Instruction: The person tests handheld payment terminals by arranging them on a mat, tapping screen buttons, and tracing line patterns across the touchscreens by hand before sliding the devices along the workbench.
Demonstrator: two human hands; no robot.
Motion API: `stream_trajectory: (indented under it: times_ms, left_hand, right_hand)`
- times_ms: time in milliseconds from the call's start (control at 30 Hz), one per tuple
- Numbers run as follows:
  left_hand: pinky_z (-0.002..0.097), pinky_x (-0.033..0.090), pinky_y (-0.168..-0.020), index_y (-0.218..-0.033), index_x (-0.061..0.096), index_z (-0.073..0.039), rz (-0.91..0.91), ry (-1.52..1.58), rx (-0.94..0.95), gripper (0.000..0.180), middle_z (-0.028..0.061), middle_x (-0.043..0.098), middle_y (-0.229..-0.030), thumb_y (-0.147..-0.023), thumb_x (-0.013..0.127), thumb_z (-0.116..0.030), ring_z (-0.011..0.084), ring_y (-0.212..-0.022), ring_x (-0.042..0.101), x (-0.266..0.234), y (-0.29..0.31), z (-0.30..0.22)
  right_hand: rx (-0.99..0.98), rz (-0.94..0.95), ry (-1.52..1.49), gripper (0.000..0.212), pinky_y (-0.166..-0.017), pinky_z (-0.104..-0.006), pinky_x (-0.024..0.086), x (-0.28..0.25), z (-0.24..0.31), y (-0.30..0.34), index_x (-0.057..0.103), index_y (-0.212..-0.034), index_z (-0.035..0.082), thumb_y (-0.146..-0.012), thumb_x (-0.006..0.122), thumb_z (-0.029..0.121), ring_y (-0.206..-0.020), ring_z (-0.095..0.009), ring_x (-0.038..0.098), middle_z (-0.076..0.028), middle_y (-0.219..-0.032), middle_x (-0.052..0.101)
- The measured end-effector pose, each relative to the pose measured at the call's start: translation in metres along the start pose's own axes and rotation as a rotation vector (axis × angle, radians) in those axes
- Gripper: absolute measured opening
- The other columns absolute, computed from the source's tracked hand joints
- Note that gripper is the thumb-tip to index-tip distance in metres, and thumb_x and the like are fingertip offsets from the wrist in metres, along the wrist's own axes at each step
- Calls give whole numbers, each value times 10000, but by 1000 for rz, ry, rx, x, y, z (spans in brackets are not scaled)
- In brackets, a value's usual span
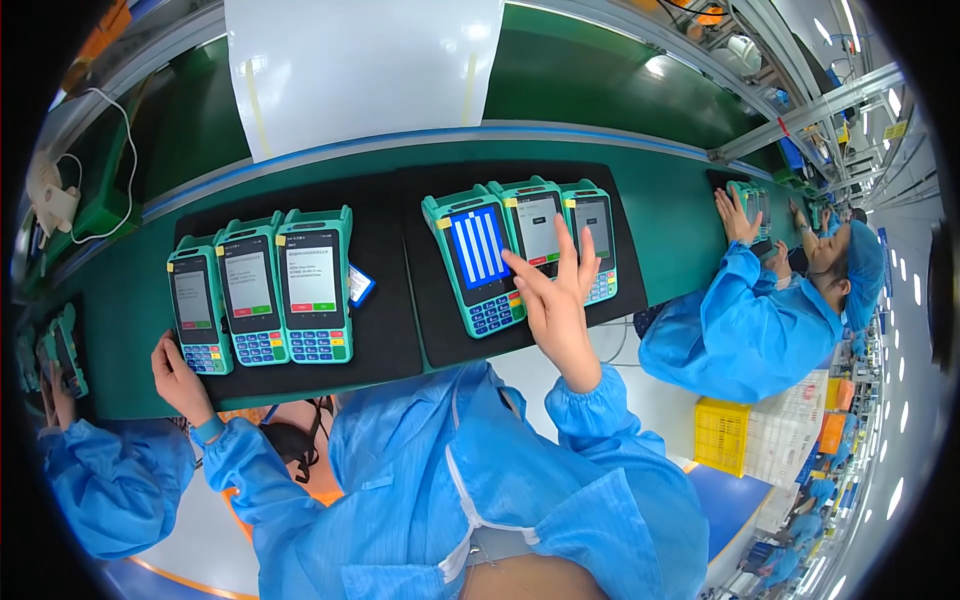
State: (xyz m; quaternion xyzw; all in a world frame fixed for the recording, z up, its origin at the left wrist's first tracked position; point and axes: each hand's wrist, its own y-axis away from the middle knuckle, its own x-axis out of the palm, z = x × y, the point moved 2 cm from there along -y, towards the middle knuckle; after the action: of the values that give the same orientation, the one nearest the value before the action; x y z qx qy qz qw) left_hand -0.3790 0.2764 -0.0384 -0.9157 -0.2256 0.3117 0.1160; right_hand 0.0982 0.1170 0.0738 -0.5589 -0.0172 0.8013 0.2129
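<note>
My right hand point(560, 318) is over the right group of payment terminals, its fingers apart. Its index fingertip is at the edge of the screen of a green payment terminal point(478, 262), which shows blue and white stripes. Partly behind my fingers stand a middle terminal point(534, 222) and a right-hand terminal point(594, 226), both with grey screens. My left hand point(182, 382) rests by the lower left side of another payment terminal point(194, 300), fingers loosely extended and gripping nothing. Beside that one lie two more terminals, a middle one point(250, 285) and a right one point(314, 285), with lit text screens.
Black mats point(388, 300) lie under both groups on the green bench point(120, 340). A small blue-and-white item point(361, 285) sits beside the left group. At right, a person in blue point(755, 320) handles similar terminals; another person's sleeve point(115, 480) is at left. A white cable point(128, 165) hangs at far left.
</note>
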Motion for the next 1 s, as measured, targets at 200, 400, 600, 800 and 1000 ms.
stream_trajectory:
  times_ms: [200,400,600,800,1000]
  left_hand:
    - [286,456,-865,-1090,645,37,70,1,28,290,103,647,-1045,-987,503,-194,159,-960,598,-5,0,-3]
    - [260,414,-874,-1159,595,74,245,233,-126,408,61,562,-1005,-1024,437,-277,125,-928,535,-4,-15,-2]
    - [265,407,-872,-1151,594,83,249,200,-202,439,64,525,-1036,-1024,432,-305,138,-946,524,-1,-7,1]
    - [284,419,-861,-1071,572,87,202,189,-213,419,101,546,-1054,-1020,437,-306,153,-945,536,-2,-3,-25]
    - [300,411,-903,-978,512,41,214,290,-325,303,151,592,-1110,-1021,426,-248,177,-990,540,54,79,-116]
  right_hand:
    - [-62,-16,-16,285,-1068,-678,22,8,19,-5,716,-1099,242,-894,589,90,-1412,-466,57,-162,-1518,239]
    - [-106,-3,-34,297,-1059,-685,0,13,40,-5,721,-1084,251,-888,581,77,-1404,-487,57,-178,-1520,230]
    - [-111,-83,-38,283,-1058,-695,13,-1,32,-24,714,-1095,233,-884,600,82,-1397,-490,94,-195,-1513,233]
    - [-50,-117,16,242,-1062,-697,38,-14,19,-39,722,-1069,196,-875,619,95,-1403,-473,97,-186,-1506,246]
    - [-63,-130,3,247,-1086,-658,60,-73,-67,-42,717,-1080,196,-897,592,87,-1403,-466,107,-156,-1507,264]
